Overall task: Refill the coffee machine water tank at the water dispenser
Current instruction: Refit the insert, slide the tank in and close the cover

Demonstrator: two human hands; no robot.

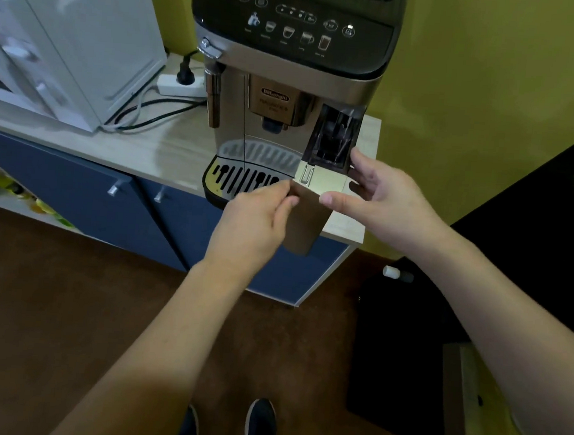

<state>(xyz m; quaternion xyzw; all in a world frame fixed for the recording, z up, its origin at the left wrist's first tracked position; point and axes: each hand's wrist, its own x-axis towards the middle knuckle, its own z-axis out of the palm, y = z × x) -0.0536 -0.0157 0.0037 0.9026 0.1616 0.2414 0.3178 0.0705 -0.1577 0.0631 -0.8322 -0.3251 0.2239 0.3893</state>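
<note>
A silver and black coffee machine (287, 63) stands on a light wooden counter (167, 149). Its water tank (319, 182), with a beige front panel and a clear body, sticks partway out of the slot at the machine's front right. My left hand (254, 221) pinches the tank's front left edge. My right hand (380, 190) grips the tank's right side, thumb on the front panel. The rear of the tank is still inside the machine. No water dispenser is in view.
A white microwave (52, 37) sits at the left of the counter, with a power strip (181, 85) and cables behind it. Blue cabinet doors (115, 203) are below. A dark bag (402, 346) with a bottle (394, 272) lies on the brown floor at right.
</note>
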